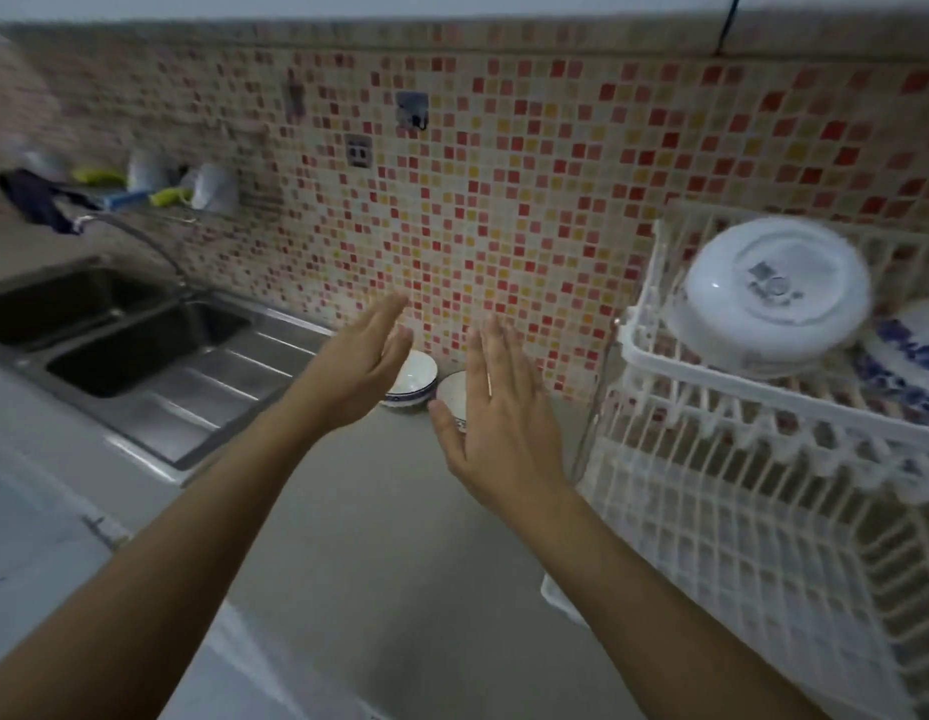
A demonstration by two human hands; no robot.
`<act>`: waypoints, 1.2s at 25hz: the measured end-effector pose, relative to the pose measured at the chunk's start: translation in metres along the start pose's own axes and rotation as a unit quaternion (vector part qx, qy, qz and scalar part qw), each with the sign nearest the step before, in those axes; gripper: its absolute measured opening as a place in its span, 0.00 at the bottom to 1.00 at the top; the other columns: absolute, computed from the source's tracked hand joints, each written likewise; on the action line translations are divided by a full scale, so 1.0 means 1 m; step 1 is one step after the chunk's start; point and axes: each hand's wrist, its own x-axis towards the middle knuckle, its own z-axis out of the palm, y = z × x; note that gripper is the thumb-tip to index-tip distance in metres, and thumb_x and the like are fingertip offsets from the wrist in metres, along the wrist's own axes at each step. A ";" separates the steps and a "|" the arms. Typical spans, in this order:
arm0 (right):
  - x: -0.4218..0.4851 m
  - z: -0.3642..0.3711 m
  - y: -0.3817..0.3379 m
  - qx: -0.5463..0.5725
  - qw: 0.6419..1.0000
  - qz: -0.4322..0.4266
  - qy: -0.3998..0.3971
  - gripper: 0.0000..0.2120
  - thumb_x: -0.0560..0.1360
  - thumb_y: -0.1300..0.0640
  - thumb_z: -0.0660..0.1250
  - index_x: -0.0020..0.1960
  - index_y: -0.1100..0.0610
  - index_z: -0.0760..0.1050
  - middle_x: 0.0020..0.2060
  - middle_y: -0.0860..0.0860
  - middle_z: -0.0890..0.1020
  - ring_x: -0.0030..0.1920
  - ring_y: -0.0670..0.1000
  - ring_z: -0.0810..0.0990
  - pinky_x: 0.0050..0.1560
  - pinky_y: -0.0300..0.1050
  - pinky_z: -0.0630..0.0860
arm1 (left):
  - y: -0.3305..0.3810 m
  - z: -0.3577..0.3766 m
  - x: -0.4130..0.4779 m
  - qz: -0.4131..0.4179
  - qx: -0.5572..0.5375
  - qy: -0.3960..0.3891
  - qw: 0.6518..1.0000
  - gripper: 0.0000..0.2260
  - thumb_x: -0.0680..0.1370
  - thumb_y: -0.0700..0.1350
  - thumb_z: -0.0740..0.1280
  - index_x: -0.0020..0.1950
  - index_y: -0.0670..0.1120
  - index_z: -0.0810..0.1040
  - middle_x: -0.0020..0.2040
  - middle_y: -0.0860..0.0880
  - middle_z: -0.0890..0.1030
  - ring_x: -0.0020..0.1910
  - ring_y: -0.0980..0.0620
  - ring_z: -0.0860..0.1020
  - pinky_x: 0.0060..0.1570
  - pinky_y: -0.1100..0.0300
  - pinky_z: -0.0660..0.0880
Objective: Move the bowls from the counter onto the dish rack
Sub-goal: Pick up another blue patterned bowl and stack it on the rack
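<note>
Two small white bowls with blue rims stand on the grey counter against the tiled wall. The left bowl is partly covered by my left hand. Only a sliver of the right bowl shows behind my right hand. Both hands are stretched out flat with fingers apart, holding nothing, just in front of the bowls. A white wire dish rack with two tiers stands to the right. On its upper tier rests a large white bowl, upside down.
A blue-patterned plate lies on the rack's upper tier at the right edge. A double steel sink with a tap is on the left. A wall shelf above it holds cloths and cups.
</note>
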 end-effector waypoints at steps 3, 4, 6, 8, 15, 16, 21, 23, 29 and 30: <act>0.020 0.078 0.001 -0.005 0.993 0.075 -0.097 0.31 0.75 0.45 0.57 0.70 0.66 0.64 0.70 0.63 0.69 0.70 0.63 0.69 0.66 0.59 0.69 | -0.065 0.031 0.016 -0.057 -0.009 -0.050 0.997 0.23 0.82 0.50 0.52 0.76 0.45 0.58 0.76 0.45 0.62 0.74 0.45 0.62 0.71 0.54 0.58; 0.027 0.099 0.007 -0.004 0.987 0.106 -0.122 0.31 0.76 0.46 0.58 0.71 0.67 0.63 0.71 0.64 0.67 0.70 0.64 0.67 0.66 0.60 0.70 | -0.081 0.043 0.023 -0.075 -0.016 -0.063 0.995 0.22 0.82 0.49 0.53 0.76 0.44 0.59 0.75 0.44 0.64 0.74 0.44 0.63 0.70 0.54 0.59; 0.045 0.142 0.017 -0.005 0.972 0.154 -0.177 0.33 0.78 0.46 0.57 0.74 0.66 0.54 0.75 0.64 0.56 0.74 0.63 0.58 0.72 0.59 0.60 | -0.117 0.068 0.045 -0.114 -0.032 -0.090 0.989 0.22 0.82 0.48 0.54 0.74 0.41 0.61 0.74 0.41 0.66 0.72 0.42 0.66 0.69 0.53 0.61; 0.063 0.181 0.017 -0.007 0.963 0.172 -0.208 0.33 0.79 0.45 0.53 0.76 0.63 0.48 0.77 0.61 0.51 0.76 0.60 0.54 0.74 0.54 0.55 | -0.149 0.092 0.067 -0.144 -0.039 -0.117 0.982 0.22 0.82 0.48 0.54 0.74 0.39 0.61 0.74 0.39 0.65 0.71 0.40 0.66 0.69 0.51 0.62; 0.142 0.293 0.016 -0.012 0.958 0.193 -0.212 0.33 0.78 0.42 0.54 0.74 0.62 0.54 0.73 0.60 0.62 0.73 0.59 0.61 0.73 0.51 0.60 | -0.229 0.148 0.129 -0.220 -0.063 -0.136 0.964 0.23 0.82 0.47 0.53 0.74 0.36 0.59 0.74 0.37 0.63 0.72 0.39 0.64 0.69 0.51 0.62; 0.152 0.304 0.021 -0.025 0.955 0.198 -0.221 0.33 0.78 0.41 0.53 0.74 0.62 0.54 0.74 0.59 0.62 0.73 0.59 0.61 0.73 0.51 0.59 | -0.236 0.155 0.138 -0.225 -0.071 -0.136 0.962 0.22 0.83 0.47 0.52 0.73 0.36 0.59 0.74 0.37 0.64 0.71 0.39 0.65 0.68 0.51 0.62; 0.178 0.346 0.041 -0.080 0.937 0.203 -0.273 0.33 0.79 0.41 0.50 0.75 0.63 0.51 0.75 0.60 0.58 0.76 0.60 0.54 0.75 0.51 0.51 | -0.256 0.186 0.159 -0.277 -0.138 -0.124 0.943 0.20 0.82 0.48 0.53 0.70 0.37 0.63 0.68 0.36 0.71 0.66 0.37 0.71 0.63 0.49 0.68; 0.183 0.360 0.045 -0.094 0.928 0.201 -0.299 0.34 0.79 0.41 0.49 0.75 0.64 0.51 0.75 0.60 0.59 0.76 0.60 0.53 0.75 0.51 0.49 | -0.260 0.195 0.160 -0.299 -0.169 -0.123 0.931 0.20 0.82 0.47 0.53 0.70 0.38 0.62 0.67 0.36 0.72 0.65 0.36 0.72 0.62 0.49 0.69; 0.194 0.375 0.046 -0.108 0.929 0.201 -0.292 0.28 0.79 0.45 0.53 0.69 0.65 0.62 0.67 0.61 0.70 0.68 0.60 0.65 0.71 0.51 0.58 | -0.270 0.213 0.167 -0.371 -0.288 -0.069 0.880 0.19 0.78 0.37 0.57 0.69 0.41 0.67 0.65 0.38 0.74 0.61 0.37 0.74 0.58 0.43 0.76; 0.195 0.374 0.045 -0.110 0.933 0.190 -0.286 0.26 0.79 0.47 0.55 0.68 0.65 0.63 0.66 0.61 0.71 0.67 0.59 0.66 0.71 0.51 0.60 | -0.270 0.212 0.167 -0.386 -0.310 -0.055 0.867 0.20 0.76 0.34 0.57 0.68 0.41 0.68 0.64 0.39 0.74 0.60 0.37 0.74 0.56 0.42 0.77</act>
